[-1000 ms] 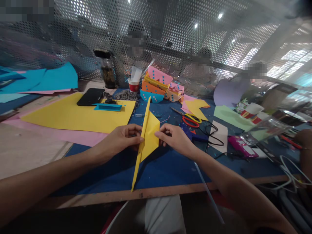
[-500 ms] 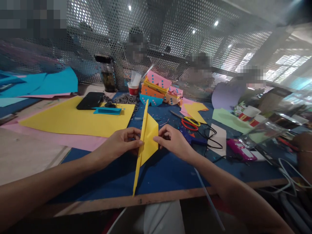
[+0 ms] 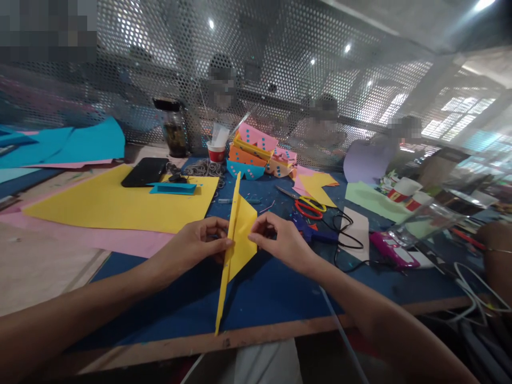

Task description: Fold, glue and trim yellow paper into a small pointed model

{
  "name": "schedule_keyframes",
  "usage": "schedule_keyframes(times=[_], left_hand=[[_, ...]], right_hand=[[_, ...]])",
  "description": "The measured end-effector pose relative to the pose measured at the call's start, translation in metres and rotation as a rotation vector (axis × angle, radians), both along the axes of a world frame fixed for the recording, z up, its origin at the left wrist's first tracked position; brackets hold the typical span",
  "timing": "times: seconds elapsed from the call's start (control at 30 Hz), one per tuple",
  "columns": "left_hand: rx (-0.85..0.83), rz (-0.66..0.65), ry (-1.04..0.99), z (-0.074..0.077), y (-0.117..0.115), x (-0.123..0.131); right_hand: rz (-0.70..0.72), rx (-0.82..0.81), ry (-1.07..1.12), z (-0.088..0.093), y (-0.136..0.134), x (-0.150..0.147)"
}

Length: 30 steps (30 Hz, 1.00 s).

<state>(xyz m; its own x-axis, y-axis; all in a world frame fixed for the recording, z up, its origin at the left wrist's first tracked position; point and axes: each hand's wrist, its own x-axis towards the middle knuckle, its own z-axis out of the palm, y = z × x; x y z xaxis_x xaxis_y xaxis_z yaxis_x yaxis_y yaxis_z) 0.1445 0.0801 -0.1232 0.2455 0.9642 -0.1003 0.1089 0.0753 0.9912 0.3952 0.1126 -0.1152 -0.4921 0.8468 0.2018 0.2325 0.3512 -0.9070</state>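
Note:
A folded piece of yellow paper (image 3: 242,234) stands on edge over the blue table top, a long narrow strip along its left side and an angled flap to the right. My left hand (image 3: 204,240) is closed, pinching the strip between thumb and fingers. My right hand (image 3: 280,237) is closed too, its thumb and fingertips pinching the flap's right edge. The fingertips behind the paper are partly hidden. Beyond the paper's top end sits a stack of folded pink, orange and blue paper pieces (image 3: 252,149) with small coloured squares on them.
Scissors (image 3: 310,207) and a blue glue gun (image 3: 316,232) with a black cord lie right of my hands. To the left, a phone (image 3: 144,172) rests on a large yellow sheet (image 3: 108,205). A jar (image 3: 174,130) and a paper cup (image 3: 216,152) stand behind. Far right is another person's arm (image 3: 498,256).
The view has shifted a little, so the table sits slightly lower. Both hands keep their pinch on the yellow paper, and the right fingertips have moved slightly on the flap's edge.

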Motion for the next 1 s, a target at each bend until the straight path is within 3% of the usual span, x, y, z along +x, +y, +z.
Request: schedule_keyframes(times=[0.37,0.5,0.7,1.0], left_hand=[[0.071,0.028,0.020,-0.004,0.000,-0.001],[0.115,-0.042,0.114,-0.004,-0.003,-0.001],[0.295,-0.027,0.341,-0.006,-0.007,-0.002],[0.503,-0.102,0.570,-0.004,-0.011,-0.002]], right_hand=[[0.027,0.039,-0.133,0.003,-0.002,0.002],[0.034,0.056,-0.174,0.002,-0.001,0.003],[0.055,0.059,-0.230,0.002,0.000,0.004],[0.076,0.048,-0.306,-0.003,0.002,0.004]])
